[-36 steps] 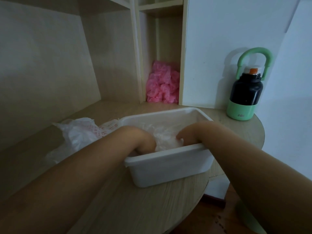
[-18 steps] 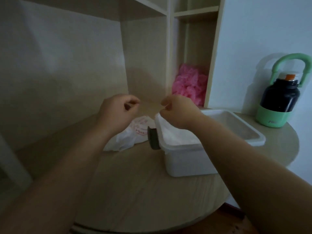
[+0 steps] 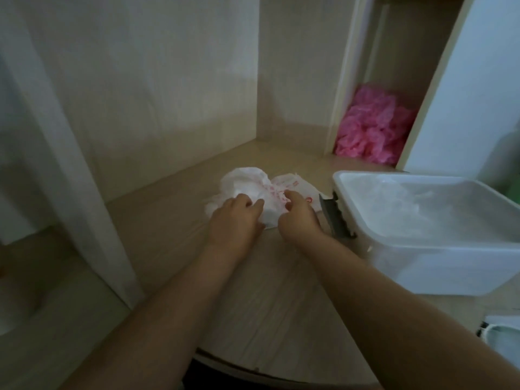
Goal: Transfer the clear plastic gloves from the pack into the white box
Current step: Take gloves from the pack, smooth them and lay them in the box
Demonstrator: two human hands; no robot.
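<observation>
Touching the pack (image 3: 247, 180), left hand (image 3: 233, 220) and right hand (image 3: 299, 219), fingers (image 3: 244, 199) curled, grasp unclear

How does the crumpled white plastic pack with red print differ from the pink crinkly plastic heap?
The crumpled white plastic pack with red print is mostly white; the pink crinkly plastic heap is pink all over. The pack lies low on the wooden table; the heap is piled high in a narrow shelf compartment. The left hand and right hand touch the pack; nothing touches the heap. Both are thin, crumpled plastic.
</observation>
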